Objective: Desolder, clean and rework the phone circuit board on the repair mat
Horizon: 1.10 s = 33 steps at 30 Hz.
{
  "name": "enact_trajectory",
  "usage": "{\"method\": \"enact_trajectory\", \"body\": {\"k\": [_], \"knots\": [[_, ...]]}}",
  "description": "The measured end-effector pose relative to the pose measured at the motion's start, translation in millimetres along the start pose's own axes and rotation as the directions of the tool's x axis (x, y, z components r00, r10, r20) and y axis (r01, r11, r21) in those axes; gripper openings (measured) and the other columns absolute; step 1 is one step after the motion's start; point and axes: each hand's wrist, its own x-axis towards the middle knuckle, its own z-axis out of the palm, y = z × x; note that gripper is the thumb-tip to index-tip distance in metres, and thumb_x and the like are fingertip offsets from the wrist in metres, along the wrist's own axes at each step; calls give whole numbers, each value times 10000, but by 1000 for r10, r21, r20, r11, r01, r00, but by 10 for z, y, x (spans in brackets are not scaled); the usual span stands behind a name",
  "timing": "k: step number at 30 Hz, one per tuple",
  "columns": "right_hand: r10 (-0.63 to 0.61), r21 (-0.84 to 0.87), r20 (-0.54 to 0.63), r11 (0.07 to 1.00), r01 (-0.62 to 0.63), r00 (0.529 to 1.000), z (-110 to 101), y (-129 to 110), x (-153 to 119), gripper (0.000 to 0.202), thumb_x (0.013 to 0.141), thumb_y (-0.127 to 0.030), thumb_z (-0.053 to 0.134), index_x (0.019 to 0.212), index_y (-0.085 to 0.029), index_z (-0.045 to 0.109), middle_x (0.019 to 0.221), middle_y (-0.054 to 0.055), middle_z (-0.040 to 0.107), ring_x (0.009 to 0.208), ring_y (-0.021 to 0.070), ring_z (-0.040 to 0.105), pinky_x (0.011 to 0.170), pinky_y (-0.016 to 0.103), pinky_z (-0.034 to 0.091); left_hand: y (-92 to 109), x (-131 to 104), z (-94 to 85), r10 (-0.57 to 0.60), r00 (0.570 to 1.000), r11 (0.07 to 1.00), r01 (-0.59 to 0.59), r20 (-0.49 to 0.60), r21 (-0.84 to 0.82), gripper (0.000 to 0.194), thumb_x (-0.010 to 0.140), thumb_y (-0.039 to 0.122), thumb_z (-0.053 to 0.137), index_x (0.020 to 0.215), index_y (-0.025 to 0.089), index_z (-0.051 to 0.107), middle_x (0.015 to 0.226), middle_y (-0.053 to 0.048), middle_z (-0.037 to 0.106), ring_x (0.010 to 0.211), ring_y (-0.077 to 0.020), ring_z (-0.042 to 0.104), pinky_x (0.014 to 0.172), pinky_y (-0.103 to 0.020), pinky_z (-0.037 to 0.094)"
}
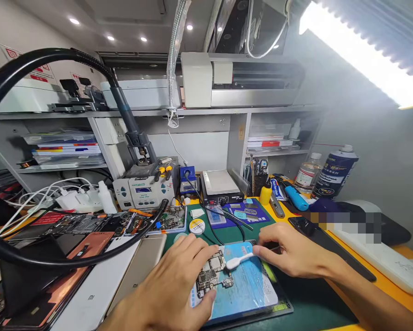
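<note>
Spanning the circuit board (206, 276), the left hand (178, 276) sets its fingertips near one edge and its thumb near the opposite one, holding the board between them on top of the light-blue block (247, 292). That grip probably stops such a light piece from sliding about, and it leaves the middle of the board uncovered. The left hand's remaining fingers are partly hidden behind its back, so I cannot tell how they lie.

Over the block's right edge, the right hand (289, 250) pinches a slim white tool (239, 261) between thumb and fingertips, with the rounded head pointing left to the board's edge (whether it actually touches a part there is too small to tell). Holding the tool by its end seems to give a clear line of sight, the knuckles well aside from the board.

The block lies on a dark tray (286, 307), which likely raises the work above the green mat (316, 299). Left of the block lie a gold phone (140, 264) and a white phone (96, 285); beyond it stand a heating plate (222, 183) and a soldering station (144, 191), perhaps set back to free the space nearest the person.
</note>
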Motion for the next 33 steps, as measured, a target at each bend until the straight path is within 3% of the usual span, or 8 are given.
{"method": "enact_trajectory", "body": {"k": [6,13,19,24,33], "knots": [[-11,-15,-54,1000,10,998,16,2,4,475,1064,-510,631,722,-185,691,726,49,667,685,179,512,669,335,313,-41,-14,-11,64,997,997,-62,-43,49,661,884,239,728,1533,267,602,1384,-99,744,1257,-321,726,1130,-533,631],[-20,2,-66,1000,20,998,-6,-35,9,479,1027,-484,632,648,-202,550,663,-7,524,647,148,404,632,334,265,-72,-14,2,126,987,988,-117,-95,102,651,884,234,721,1519,306,591,1375,-69,766,1238,-285,760,1107,-457,660],[-24,0,-93,1000,24,995,-22,-52,-5,479,1016,-459,658,637,-213,499,620,-34,430,629,145,324,615,340,230,-187,-15,69,119,984,985,-100,-131,143,589,899,276,693,1482,297,608,1382,-72,775,1288,-289,767,1080,-424,684],[-44,-8,-109,999,44,993,-57,-114,-34,502,1003,-442,672,611,-219,450,587,-42,382,620,148,266,622,344,227,-244,-32,82,107,987,978,-82,-124,189,581,926,322,702,1500,316,613,1446,-57,773,1337,-285,771,1147,-426,670],[-62,-46,-167,997,55,984,-40,-117,-56,505,974,-426,698,575,-221,466,559,-8,479,618,162,269,627,359,208,-287,-92,64,92,991,951,-58,-99,302,595,941,355,747,1528,305,660,1500,-72,775,1406,-314,756,1232,-474,633]]}}
